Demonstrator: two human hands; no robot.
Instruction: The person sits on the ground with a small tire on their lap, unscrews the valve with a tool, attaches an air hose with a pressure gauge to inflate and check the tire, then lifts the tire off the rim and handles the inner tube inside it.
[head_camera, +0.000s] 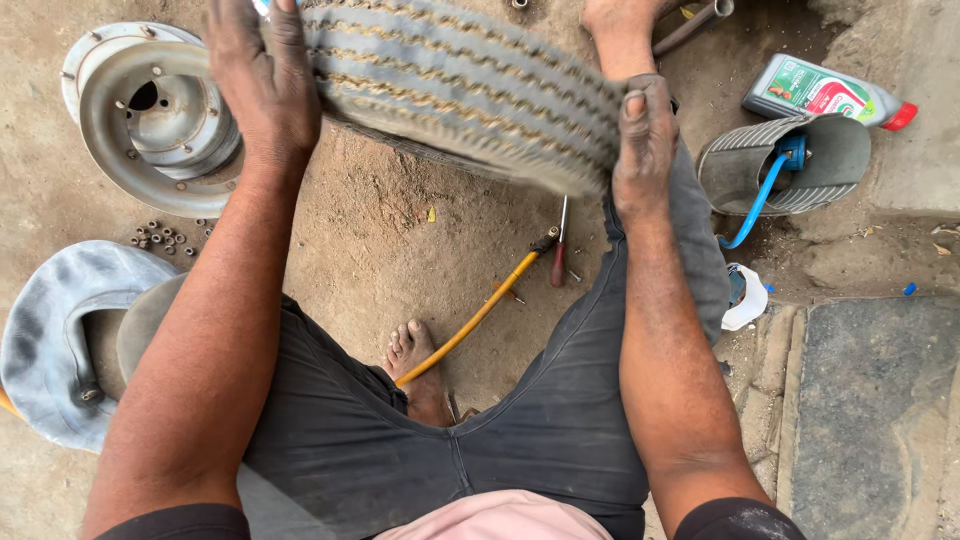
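Inner tube: a grey, dusty inner tube (55, 340) lies on the dirt ground (400, 240) at the far left, partly cut by the picture's edge and partly behind the left forearm.
Nuts: a small cluster of loose nuts (165, 240) sits on the ground between the tube and the rim.
Wheel rim: a bare grey metal rim (150, 115) lies flat at upper left, studs showing around its flange, just beside the left hand.
Left hand: the left hand (262, 80) lies on the tyre's left end with the palm against the tread; its grip is spread flat rather than curled, fingertips running out of the top edge.
Tyre: a ribbed, dust-streaked tyre (460, 85) is held up off the ground between both hands, in front of the knees at top centre; it is motion-blurred.
Air hose: a yellow hose (480, 315) runs across the ground past a bare foot (415, 365), ending at a dark fitting beside a red-handled tool (558, 255).
Right hand: the right hand (645, 150) clamps the tyre's right end, its grip closed over the tread edge with the thumb on top.
Metal can: a ribbed metal can (800, 165) lies on its side at right, with a blue tube (760, 200) coming out.
Bottle: a plastic bottle with a red cap (825, 92) lies beyond the can.
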